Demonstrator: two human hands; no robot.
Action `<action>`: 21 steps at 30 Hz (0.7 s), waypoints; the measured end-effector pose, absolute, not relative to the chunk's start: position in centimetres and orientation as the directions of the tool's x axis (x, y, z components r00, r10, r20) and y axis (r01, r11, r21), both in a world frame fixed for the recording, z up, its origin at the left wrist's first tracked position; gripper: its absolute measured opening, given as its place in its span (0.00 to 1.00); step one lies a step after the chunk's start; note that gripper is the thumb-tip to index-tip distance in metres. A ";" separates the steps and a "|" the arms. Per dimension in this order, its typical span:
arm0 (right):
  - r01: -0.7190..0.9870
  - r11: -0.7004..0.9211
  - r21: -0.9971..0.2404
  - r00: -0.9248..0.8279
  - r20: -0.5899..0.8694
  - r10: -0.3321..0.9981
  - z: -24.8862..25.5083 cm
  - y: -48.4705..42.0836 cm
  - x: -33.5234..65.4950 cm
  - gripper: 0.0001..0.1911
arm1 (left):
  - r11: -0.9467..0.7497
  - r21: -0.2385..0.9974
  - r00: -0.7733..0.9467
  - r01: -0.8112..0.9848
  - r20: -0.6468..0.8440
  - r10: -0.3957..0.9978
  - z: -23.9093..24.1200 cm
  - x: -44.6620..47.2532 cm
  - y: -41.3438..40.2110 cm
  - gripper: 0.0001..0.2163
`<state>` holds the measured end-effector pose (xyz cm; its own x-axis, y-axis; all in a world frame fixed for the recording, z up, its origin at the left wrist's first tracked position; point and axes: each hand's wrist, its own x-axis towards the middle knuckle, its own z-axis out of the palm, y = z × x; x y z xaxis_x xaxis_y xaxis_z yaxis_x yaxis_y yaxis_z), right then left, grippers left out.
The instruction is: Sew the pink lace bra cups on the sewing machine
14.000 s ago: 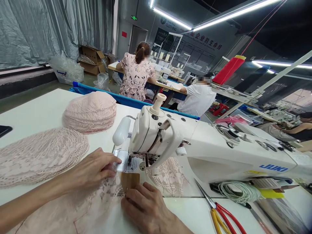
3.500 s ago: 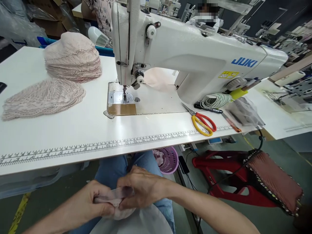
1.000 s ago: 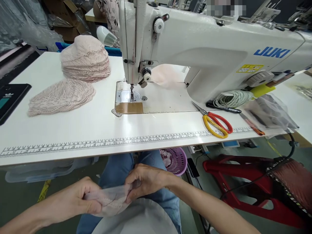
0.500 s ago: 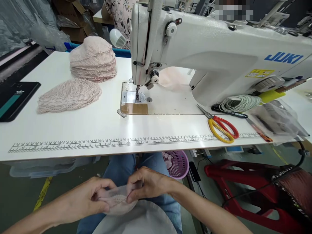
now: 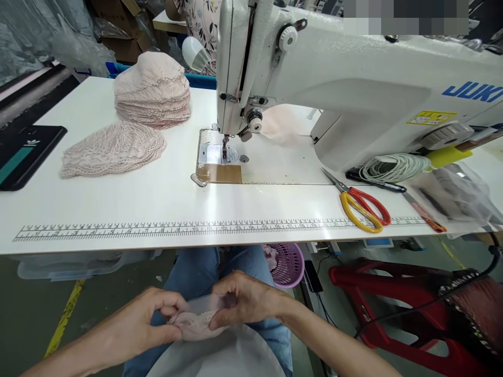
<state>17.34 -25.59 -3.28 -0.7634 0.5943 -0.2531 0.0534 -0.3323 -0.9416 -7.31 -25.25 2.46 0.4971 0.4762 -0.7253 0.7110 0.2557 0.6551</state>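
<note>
Over my lap, below the table edge, both hands grip a small piece of pale pink lace fabric (image 5: 196, 323) with a sheer part along its top. My left hand (image 5: 157, 317) pinches its left end between thumb and fingers. At the right end my right hand (image 5: 239, 301) is closed on it, thumb underneath. On the table lie a tall stack of pink lace pieces (image 5: 153, 94) and, in front of it, a flatter lace pile (image 5: 113, 149). A white sewing machine (image 5: 346, 78) stands in the middle, its needle area bare of lace.
Scissors (image 5: 359, 204) with red and yellow handles lie right of the machine bed, near a coil of pale cord (image 5: 395, 167) and a plastic bag (image 5: 451, 193). A printed ruler (image 5: 176, 229) runs along the table front. Below are a purple basket (image 5: 288, 264) and a red stool (image 5: 393, 309).
My view has shifted slightly. Both hands still hold the lace fabric; it has turned a little, showing more of its lace, and my right hand has moved slightly rightward.
</note>
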 end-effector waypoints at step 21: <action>0.014 -0.342 -0.939 -0.797 -0.217 0.564 -3.2 -25.7 17.4 0.25 | 0.437 0.700 0.569 0.565 -0.714 0.408 0.2 -8.7 -25.3 0.18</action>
